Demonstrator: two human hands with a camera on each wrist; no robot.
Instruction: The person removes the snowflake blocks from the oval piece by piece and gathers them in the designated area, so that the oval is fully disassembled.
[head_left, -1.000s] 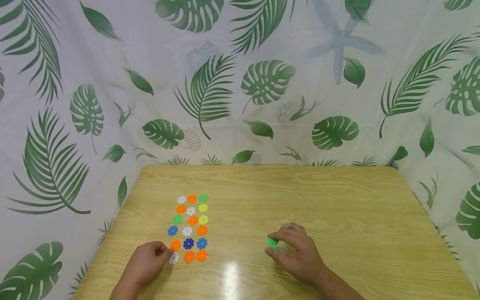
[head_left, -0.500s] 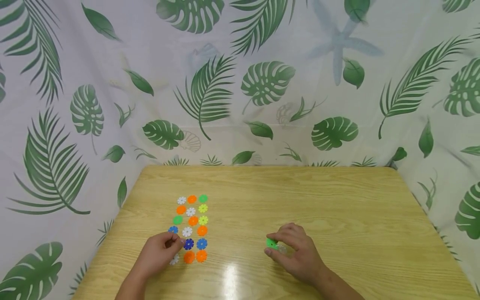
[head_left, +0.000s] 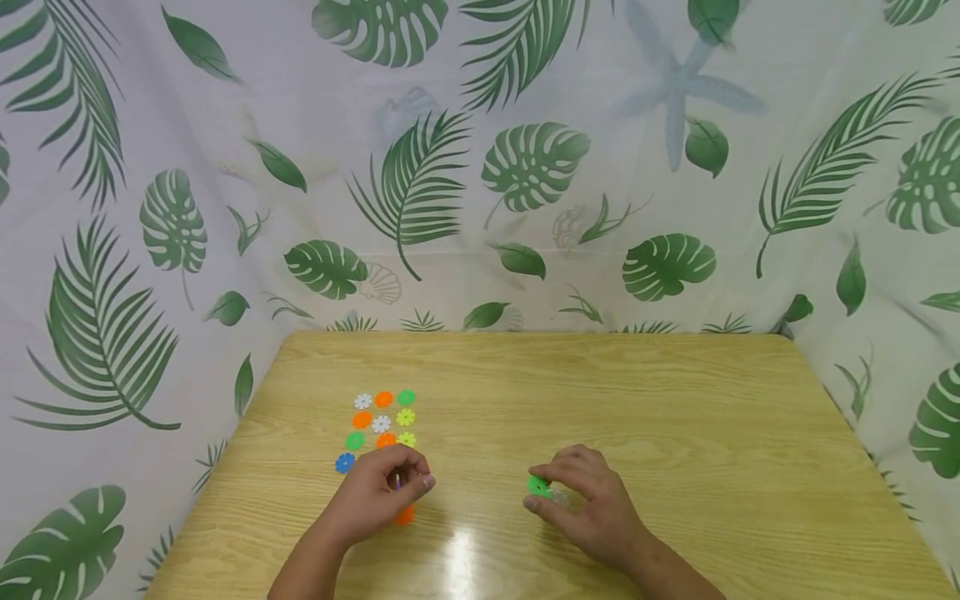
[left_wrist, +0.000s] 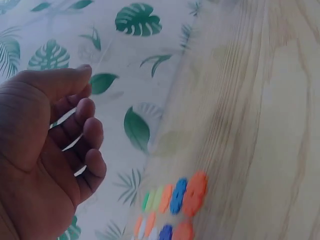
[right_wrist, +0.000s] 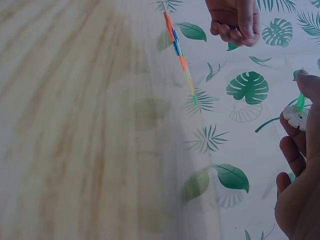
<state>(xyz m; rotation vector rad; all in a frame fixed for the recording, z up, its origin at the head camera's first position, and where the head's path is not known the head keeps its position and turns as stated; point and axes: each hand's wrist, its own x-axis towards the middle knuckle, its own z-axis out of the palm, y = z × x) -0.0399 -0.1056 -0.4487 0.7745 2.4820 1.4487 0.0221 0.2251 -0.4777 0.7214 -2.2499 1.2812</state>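
Observation:
My right hand pinches a green notched snowflake disc between thumb and fingers, above the right half of the table. A whitish disc is joined to the green one, as the right wrist view shows. The left hand is over the near part of the disc rows on the left, covering several of them. In the left wrist view its fingers are loosely curled and the palm is bare. Peeking out around this hand are a blue disc and an orange disc.
Three columns of flat discs lie on the wooden table, among them a white disc, a yellow disc and a green disc. A leaf-printed cloth stands behind the table and along both sides.
My left hand has moved right, from the near left corner of the disc rows to over their right column. The right hand with its discs has shifted only slightly left.

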